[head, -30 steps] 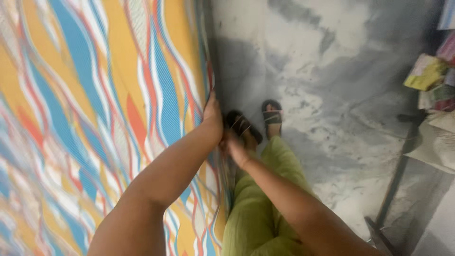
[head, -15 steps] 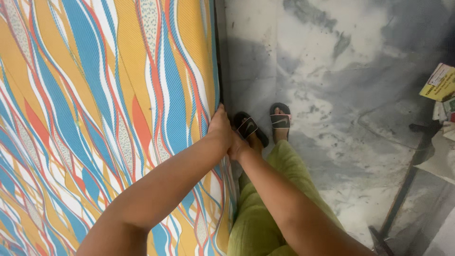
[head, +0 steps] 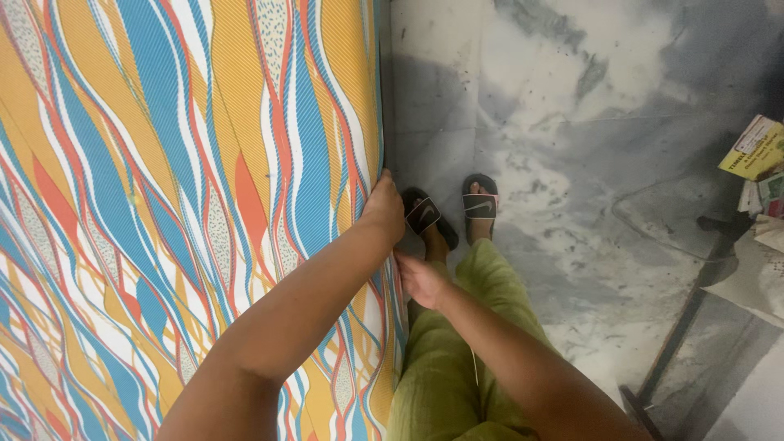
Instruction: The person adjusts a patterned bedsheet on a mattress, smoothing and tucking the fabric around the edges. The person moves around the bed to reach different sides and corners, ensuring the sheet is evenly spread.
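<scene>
Looking straight down along the long edge of a bed covered by a ribbed sheet printed in wavy bands of orange, blue, white and red. Left hand laid on the very edge of the bed, palm to the fabric, fingers curled over the side and out of sight below the fold; hard to tell how tightly that grip closes, though the cloth looks pinched or pressed there, likely to keep the sheet flat against the mattress side. Right hand lower and nearer the body, just beside the same edge, fingers turned in toward the hanging border of the sheet; touching or gripping it cannot be told, the fingertips being hidden against the fabric. Both arms stretched forward and close together, converging on one short stretch of the edge, as suits working a hem along a mattress side.

Beyond the edge, green trousers and two feet in black slide sandals planted on a grey-white marbled stone floor, toes close to the bed. At the right border of the floor, a pile of papers with a yellow printed booklet on top, and a dark metal frame leg running diagonally.
</scene>
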